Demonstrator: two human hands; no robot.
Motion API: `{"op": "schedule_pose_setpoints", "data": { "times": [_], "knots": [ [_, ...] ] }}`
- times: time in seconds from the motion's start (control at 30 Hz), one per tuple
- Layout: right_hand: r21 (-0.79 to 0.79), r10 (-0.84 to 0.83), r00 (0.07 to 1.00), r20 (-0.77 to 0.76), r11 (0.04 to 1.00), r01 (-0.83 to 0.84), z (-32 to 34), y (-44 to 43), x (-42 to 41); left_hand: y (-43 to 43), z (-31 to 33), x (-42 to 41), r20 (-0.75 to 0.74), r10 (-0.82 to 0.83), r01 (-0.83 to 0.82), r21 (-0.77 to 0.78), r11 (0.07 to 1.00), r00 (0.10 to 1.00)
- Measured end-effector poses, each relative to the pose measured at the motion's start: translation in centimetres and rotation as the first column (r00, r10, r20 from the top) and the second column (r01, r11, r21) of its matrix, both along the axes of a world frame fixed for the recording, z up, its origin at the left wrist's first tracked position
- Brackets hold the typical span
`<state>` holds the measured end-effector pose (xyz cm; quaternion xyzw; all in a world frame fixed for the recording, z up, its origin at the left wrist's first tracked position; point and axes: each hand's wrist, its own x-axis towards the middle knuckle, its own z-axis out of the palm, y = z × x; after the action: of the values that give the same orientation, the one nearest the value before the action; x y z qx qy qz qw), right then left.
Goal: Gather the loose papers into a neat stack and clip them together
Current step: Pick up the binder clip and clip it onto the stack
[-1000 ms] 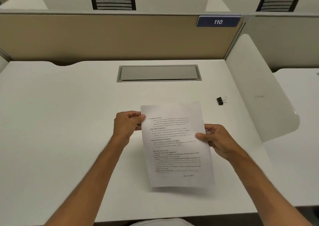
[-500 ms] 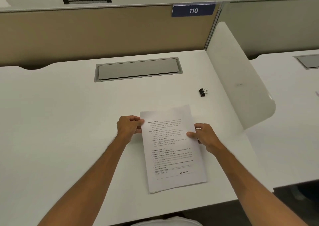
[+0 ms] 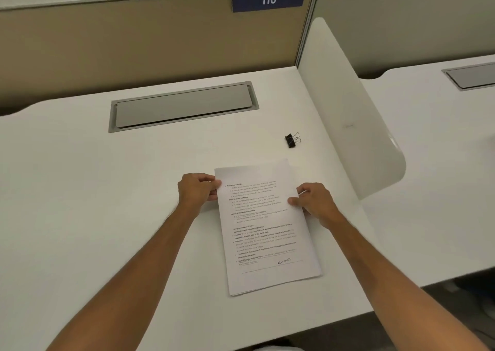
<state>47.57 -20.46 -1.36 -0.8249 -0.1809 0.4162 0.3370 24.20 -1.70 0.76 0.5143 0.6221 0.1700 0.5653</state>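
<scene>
Lying on the counter at frame centre: paper stack, pinched at its upper edges by left hand and right hand. Binder clip lay up-right, nearer the right grip.

Binder clip lies behind the papers on the desk.

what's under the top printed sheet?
Under the top printed sheet, edges of more white sheets peek out at its near edge, resting on the white desk. Their faces and count are covered. Both hands, left and right, pinch the sides.
</scene>
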Motion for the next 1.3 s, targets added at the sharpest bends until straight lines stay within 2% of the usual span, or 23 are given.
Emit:
{"op": "schedule_pose_setpoints", "data": {
  "times": [0.07,0.17,0.33,0.53,0.77,0.9,1.0,1.07,1.13,1.2,1.3],
  "knots": [
    [-0.003,-0.072,0.997,0.032,0.997,0.072,0.0,0.8,1.2,0.2,-0.3,0.4,-0.024,0.003,-0.002,0.009,1.000,1.000],
    [0.056,-0.178,0.963,0.201,0.984,0.170,0.1,3.1,3.7,0.5,-0.6,0.8,-0.046,0.013,-0.012,0.020,1.000,0.999],
    [0.194,-0.289,0.915,0.280,0.951,0.241,1.2,8.7,7.3,0.6,-0.7,1.5,-0.043,0.028,-0.027,0.035,0.999,0.999],
    [0.122,-0.288,0.911,0.296,0.957,0.263,0.4,13.1,9.2,0.7,-1.1,1.9,-0.059,0.031,-0.029,0.039,0.999,0.998],
    [0.074,-0.234,0.923,0.306,0.972,0.222,0.4,13.3,9.1,0.5,-0.8,1.8,-0.050,0.047,-0.045,0.041,0.998,0.998],
    [0.158,-0.139,0.939,0.316,0.983,0.092,1.0,13.0,8.7,0.4,-0.7,1.8,-0.049,0.045,-0.043,0.042,0.998,0.998],
    [0.231,0.005,0.954,0.300,0.970,-0.077,1.8,12.8,7.6,0.4,-0.7,1.8,-0.055,0.045,-0.043,0.041,0.998,0.997],
    [0.264,0.100,0.944,0.314,0.946,-0.189,2.4,13.2,6.6,0.2,-0.6,1.8,-0.051,0.051,-0.049,0.040,0.998,0.997],
    [0.311,0.188,0.946,0.265,0.912,-0.268,3.2,13.6,5.3,0.1,-0.5,1.8,-0.046,0.059,-0.057,0.043,0.997,0.997],
    [0.356,0.268,0.946,0.183,0.879,-0.318,4.0,14.0,3.9,0.0,-0.4,1.7,-0.044,0.063,-0.061,0.049,0.997,0.997],
    [0.421,0.353,0.922,0.159,0.820,-0.387,5.1,14.6,2.0,-0.2,-0.2,1.8,-0.051,0.061,-0.058,0.063,0.996,0.997]
  ]
}}
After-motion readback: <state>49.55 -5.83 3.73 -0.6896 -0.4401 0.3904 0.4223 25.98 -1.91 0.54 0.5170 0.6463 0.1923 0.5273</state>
